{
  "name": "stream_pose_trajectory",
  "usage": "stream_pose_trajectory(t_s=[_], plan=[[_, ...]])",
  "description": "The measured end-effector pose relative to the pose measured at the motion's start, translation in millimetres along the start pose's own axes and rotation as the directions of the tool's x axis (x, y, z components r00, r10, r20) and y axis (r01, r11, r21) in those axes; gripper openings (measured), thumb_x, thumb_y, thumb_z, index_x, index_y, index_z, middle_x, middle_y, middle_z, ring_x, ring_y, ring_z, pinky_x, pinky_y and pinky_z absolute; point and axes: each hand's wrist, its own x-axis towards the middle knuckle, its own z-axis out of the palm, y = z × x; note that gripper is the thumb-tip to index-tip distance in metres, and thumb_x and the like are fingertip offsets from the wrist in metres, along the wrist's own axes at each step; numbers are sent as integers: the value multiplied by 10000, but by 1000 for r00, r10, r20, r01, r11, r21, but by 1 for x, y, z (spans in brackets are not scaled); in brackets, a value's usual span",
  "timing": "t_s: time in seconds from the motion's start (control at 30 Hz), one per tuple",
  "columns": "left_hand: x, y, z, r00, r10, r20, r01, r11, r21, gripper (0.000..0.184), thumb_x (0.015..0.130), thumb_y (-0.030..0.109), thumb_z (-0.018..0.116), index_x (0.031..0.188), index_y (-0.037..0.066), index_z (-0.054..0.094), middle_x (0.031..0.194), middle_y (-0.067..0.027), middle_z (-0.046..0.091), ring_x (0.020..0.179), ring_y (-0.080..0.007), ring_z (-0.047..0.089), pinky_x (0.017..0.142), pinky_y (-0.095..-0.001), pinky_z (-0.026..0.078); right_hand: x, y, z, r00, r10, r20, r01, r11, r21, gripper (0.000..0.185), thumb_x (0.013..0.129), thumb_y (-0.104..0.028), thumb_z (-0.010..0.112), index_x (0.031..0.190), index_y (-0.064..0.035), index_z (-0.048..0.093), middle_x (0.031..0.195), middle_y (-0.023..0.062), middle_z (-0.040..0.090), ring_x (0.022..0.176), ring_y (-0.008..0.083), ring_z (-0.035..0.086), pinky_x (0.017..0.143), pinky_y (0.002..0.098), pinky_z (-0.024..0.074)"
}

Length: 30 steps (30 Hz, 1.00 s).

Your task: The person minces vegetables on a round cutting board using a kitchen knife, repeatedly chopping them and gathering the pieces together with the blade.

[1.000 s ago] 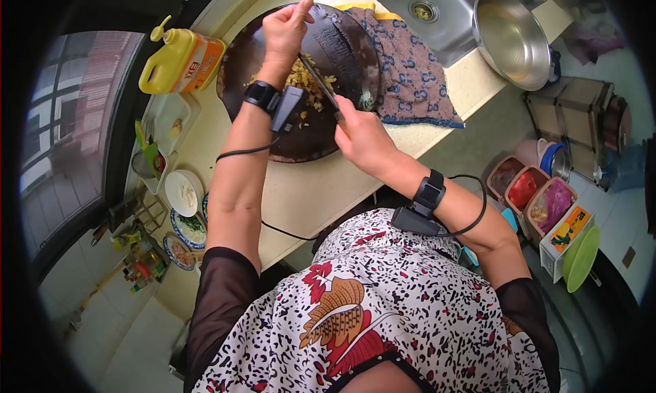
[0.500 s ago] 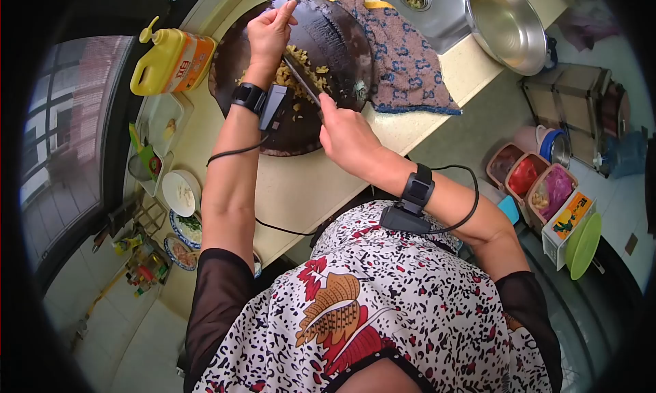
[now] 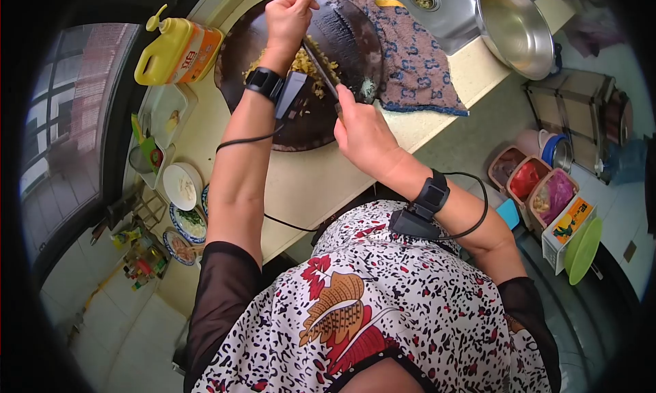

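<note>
A knife (image 3: pixel 321 68), seen nearly edge-on, slants over the dark round chopping board (image 3: pixel 311 130). My right hand (image 3: pixel 365 133) is wrapped round its handle at the board's near right side. Chopped yellowish food (image 3: pixel 318 57) lies in a loose pile beneath and on both sides of the blade. Over the far part of the board is my left hand (image 3: pixel 288 17), its fingers curled together beside the blade's far end. What those fingers hold, if anything, is hidden.
A patterned cloth (image 3: pixel 417 65) touches the board's right side, below the sink (image 3: pixel 441 14) and a metal bowl (image 3: pixel 516 31). Left of the board stands a yellow pump bottle (image 3: pixel 179 51). A white bowl (image 3: pixel 182 186) and small plates of food (image 3: pixel 188 222) sit at lower left.
The whole view has shifted slightly back and forth. Both hands stay over the board, with the knife still in my right hand and its angle slightly changed.
</note>
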Motion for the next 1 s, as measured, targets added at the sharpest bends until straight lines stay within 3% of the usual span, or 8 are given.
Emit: stream_pose_trajectory(t_s=[0.07, 0.23, 0.37, 0.53, 0.6, 0.83, 0.9, 1.0], plan=[[6, -18, -5, 993, -117, 30, 118, 992, -37, 382, 902, 308, 665, 657, 21, 605, 446, 52, 396, 346, -38, 312, 357, -219, 214, 2, 8, 9, 1000, 16, -1, -16, 1000, -1, 541, 807, -14, 575, 1303, 91, 386, 754, 242, 603, 713, 415, 602, 649, 475, 465], [-24, -8, 10, 986, 155, -54, -148, 983, 104, 371, 889, 284, 689, 630, 23, 635, 497, 84, 409, 438, -10, 325, 424, -201, 206, -14, 41, 29, 997, -50, -65, 60, 985, 164, 581, 807, -20, 579, 1341, 70, 370, 751, 245, 604, 699, 416, 602, 629, 471, 469], [-28, 0, 7, 982, 171, -87, -166, 985, 55, 382, 879, 286, 698, 614, 18, 637, 506, 84, 421, 470, -8, 341, 441, -203, 231, -15, 43, 33, 985, -105, -137, 120, 987, 104, 593, 812, -26, 577, 1354, 66, 356, 735, 248, 603, 692, 417, 603, 625, 471, 471], [-9, -6, -12, 1000, 1, 3, -1, 999, 50, 373, 894, 292, 678, 644, 21, 620, 469, 68, 405, 393, -22, 319, 386, -210, 201, 1, -6, 19, 996, 76, 38, -82, 982, 168, 556, 811, -22, 572, 1323, 73, 379, 729, 250, 603, 693, 420, 604, 636, 475, 474], [-10, -15, -15, 998, -67, -4, 67, 997, 36, 397, 872, 304, 703, 612, 11, 634, 490, 76, 415, 442, -13, 322, 425, -212, 208, -1, 6, 37, 999, 25, -21, -23, 995, 98, 552, 810, -12, 563, 1321, 71, 373, 725, 246, 604, 695, 425, 602, 636, 473, 476], [-30, 6, -12, 987, 138, -77, -130, 987, 98, 377, 876, 281, 702, 622, 10, 638, 498, 82, 418, 447, -10, 332, 434, -201, 223, -14, 24, 45, 986, -121, -116, 138, 979, 153, 554, 809, -19, 554, 1311, 98, 353, 771, 262, 609, 722, 434, 608, 666, 477, 491], [-23, 10, -22, 993, 109, -54, -102, 988, 115, 390, 881, 301, 695, 624, 13, 635, 490, 77, 416, 437, -10, 331, 422, -201, 221, -10, 10, 44, 986, -111, -125, 134, 973, 188, 551, 811, -6, 557, 1318, 77, 360, 748, 250, 608, 701, 436, 603, 640, 481, 476], [-10, 3, -36, 997, -74, 25, 72, 993, 89, 382, 893, 317, 679, 632, 50, 597, 459, 69, 391, 370, -29, 301, 376, -212, 192, 10, -15, 31, 995, 48, 93, -56, 995, 87, 544, 811, -9, 557, 1310, 81, 360, 780, 256, 612, 709, 436, 605, 649, 488, 479]])
